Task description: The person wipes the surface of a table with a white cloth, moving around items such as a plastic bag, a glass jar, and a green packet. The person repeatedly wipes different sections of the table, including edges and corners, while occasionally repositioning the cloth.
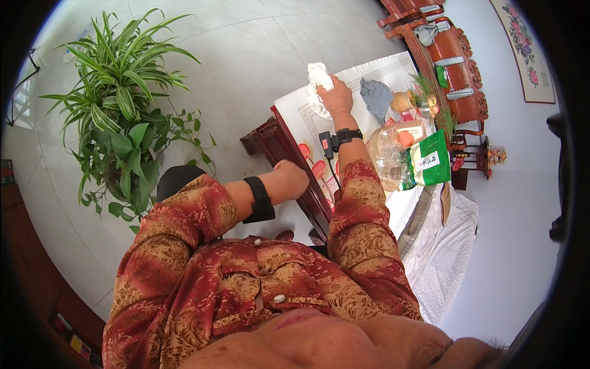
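My right hand (337,96) is closed on a bunched white cloth (318,76) at the far left edge of a wooden table with a pale patterned cover (359,76). Part of the cloth hangs below the fingers onto the cover. My left hand (292,179) is curled into a fist beside the table's dark red edge, with nothing seen in it. Both wrists wear black bands; a small black device (326,145) with a cable lies by the right one. A grey-blue cloth (375,99) rests on the table to the right of my right hand.
Clear plastic containers (388,159), a green packet (431,159) bearing writing and a jar (402,100) crowd the table's right side. Leafy potted plants (124,92) stand on the left. A carved wooden bench (461,69) lines the wall, with a white quilted cover (449,249) nearer me.
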Motion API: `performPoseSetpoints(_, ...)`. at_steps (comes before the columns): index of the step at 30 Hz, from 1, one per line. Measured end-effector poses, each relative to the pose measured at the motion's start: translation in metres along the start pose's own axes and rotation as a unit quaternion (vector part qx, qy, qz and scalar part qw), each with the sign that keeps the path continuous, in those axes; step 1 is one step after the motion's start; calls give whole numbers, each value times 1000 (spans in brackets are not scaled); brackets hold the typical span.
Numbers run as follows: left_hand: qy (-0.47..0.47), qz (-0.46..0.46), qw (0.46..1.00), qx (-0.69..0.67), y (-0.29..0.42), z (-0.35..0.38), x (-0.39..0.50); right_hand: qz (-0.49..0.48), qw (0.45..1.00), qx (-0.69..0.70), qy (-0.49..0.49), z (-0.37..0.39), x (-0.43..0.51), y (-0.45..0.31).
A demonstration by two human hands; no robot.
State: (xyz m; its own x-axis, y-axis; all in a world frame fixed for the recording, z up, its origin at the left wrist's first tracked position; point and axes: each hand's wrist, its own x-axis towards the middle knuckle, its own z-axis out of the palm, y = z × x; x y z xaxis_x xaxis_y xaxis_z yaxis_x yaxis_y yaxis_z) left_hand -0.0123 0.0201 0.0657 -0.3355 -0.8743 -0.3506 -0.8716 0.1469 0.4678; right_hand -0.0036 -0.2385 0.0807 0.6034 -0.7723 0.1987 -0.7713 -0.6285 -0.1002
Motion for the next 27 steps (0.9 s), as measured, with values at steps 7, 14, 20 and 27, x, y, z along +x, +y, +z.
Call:
performPoseSetpoints(7,-7,5,1000,1,2,-2,6,-73,996,44,3,-5,-32,-15)
performPoseSetpoints(14,0,3,1000,-12,-2,3,6,-203,975,85,24,-13,-65,-10)
performPoseSetpoints(20,1,-11,1000,4,-10,3,-1,-6,998,52,25,-1,4,29)
performPoseSetpoints(27,-5,-10,1000,-1,-12,-4,-7,119,992,-48,-13,0,71,42)
